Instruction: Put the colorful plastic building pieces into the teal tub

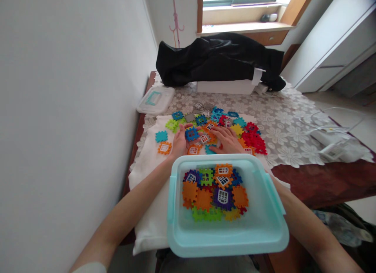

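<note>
My left hand [180, 142] is closed on a blue building tile [192, 134] with notched edges and a window cutout. To its right, my right hand [227, 140] lies over the pile with its fingers stretched out, near an orange tile with a white window [210, 126]. Its thumb is close to a teal tile [210, 149]. A grey tile with a white window [204, 138] lies between my hands. In front of me a light-blue plastic bin [255, 226] holds several tiles, among them a purple one with a white window [223, 197].
A white cloth [147, 222] lies under the bin and pile on a lace-covered table [282, 120]. Red tiles [255, 141] lie right of the pile. A clear lid [155, 100] is at the far left, beside the wall. Black fabric [220, 57] covers a white box behind.
</note>
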The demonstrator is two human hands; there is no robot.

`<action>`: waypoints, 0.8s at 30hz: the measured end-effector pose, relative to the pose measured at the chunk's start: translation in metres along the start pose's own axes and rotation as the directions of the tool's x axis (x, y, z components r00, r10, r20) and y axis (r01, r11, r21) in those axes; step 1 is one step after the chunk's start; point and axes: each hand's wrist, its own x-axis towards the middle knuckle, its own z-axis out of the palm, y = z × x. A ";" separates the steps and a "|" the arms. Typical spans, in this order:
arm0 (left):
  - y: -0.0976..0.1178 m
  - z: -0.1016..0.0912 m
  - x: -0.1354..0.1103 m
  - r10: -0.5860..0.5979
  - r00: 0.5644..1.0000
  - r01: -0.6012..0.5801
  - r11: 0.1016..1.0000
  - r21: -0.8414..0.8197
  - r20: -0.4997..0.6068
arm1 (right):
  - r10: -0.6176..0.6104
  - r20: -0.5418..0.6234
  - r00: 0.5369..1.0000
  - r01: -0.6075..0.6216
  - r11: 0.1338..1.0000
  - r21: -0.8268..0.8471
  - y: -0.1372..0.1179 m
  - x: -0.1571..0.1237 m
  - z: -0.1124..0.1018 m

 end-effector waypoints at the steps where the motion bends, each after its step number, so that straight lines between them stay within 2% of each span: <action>1: 0.000 0.001 0.000 0.000 1.000 0.000 1.000 0.009 0.004 | -0.003 0.020 1.000 0.004 1.000 -0.016 -0.001 0.000 0.000; 4: 0.001 0.004 -0.003 -0.013 0.998 0.010 0.999 0.034 0.062 | -0.005 0.042 0.999 0.006 1.000 -0.022 -0.002 -0.001 0.002; 8: 0.003 0.006 -0.007 -0.010 0.990 0.011 1.000 -0.004 0.139 | 0.003 -0.016 1.000 -0.002 1.000 0.026 0.001 0.001 0.003; 14: 0.003 0.006 -0.009 -0.078 0.979 0.081 0.997 -0.009 0.188 | -0.017 -0.043 0.999 0.019 0.998 0.053 0.002 0.002 0.002; 20: -0.003 0.002 -0.007 -0.068 0.972 0.038 0.990 0.138 0.225 | -0.007 -0.024 1.000 0.009 0.998 0.068 0.002 0.002 0.002; 24: -0.007 -0.002 -0.004 -0.071 0.976 0.022 0.973 0.229 0.207 | 0.002 -0.007 1.000 -0.002 0.997 0.071 0.002 0.002 0.002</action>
